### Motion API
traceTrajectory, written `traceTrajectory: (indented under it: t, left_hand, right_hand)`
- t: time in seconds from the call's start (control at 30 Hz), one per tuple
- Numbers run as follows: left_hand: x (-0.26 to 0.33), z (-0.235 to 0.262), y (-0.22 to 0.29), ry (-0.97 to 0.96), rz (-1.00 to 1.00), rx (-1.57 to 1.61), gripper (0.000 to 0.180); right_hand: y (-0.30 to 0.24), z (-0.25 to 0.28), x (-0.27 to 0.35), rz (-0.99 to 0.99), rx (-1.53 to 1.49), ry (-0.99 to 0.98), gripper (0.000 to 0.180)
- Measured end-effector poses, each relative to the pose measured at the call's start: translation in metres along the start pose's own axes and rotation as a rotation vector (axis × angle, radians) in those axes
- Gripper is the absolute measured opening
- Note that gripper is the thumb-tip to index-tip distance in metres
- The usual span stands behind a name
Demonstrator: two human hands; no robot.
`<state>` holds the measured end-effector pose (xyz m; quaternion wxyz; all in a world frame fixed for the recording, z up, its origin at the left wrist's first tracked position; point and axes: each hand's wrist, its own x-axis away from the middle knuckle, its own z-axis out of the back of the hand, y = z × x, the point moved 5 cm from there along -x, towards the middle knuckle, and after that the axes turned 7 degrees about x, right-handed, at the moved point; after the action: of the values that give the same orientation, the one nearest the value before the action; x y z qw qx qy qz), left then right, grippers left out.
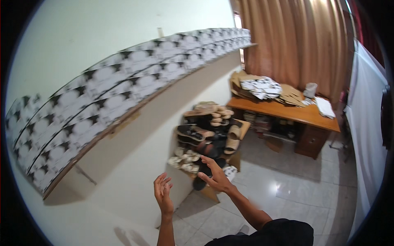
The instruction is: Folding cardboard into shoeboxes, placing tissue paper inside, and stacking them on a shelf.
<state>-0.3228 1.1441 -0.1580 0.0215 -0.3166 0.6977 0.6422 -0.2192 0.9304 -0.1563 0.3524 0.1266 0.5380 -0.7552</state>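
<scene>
Both of my hands are raised in mid-air with nothing in them. My left hand (164, 196) is near the white wall, its fingers apart and slightly bent. To its right, my right hand (216, 178) has its thumb and fingers spread, palm turned toward the left. Behind the right hand stands a low wooden rack (212, 194) piled with footwear. On it are cream sandals (186, 160), tan slides (233, 139), black sandals (189, 132) and a dark shoe (199, 183), which the right hand partly hides.
A long wall shelf (123, 118) at the left carries rows of black-and-white patterned boxes (135, 61). A wooden desk (287, 112) at the back holds flattened cardboard (289, 96) and patterned sheets (261, 87). Brown curtains (293, 45) hang behind it; a white cloth (366, 119) hangs at right.
</scene>
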Motion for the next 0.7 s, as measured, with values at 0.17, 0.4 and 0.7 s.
traceTrajectory:
  t: [0.17, 0.4, 0.7]
  left_hand:
    - [-0.021, -0.219, -0.132, -0.22, 0.279, 0.213, 0.046]
    - [-0.037, -0.451, -0.22, -0.561, 0.312, 0.221, 0.047]
    - [-0.143, -0.652, -0.314, -0.647, 0.423, 0.373, 0.046]
  right_hand:
    - [0.15, 0.185, 0.057, -0.247, 0.059, 0.248, 0.063]
    - [0.258, 0.37, 0.106, -0.483, 0.125, 0.482, 0.063]
    - [0.381, 0.515, 0.022, -0.539, 0.193, 0.591, 0.063]
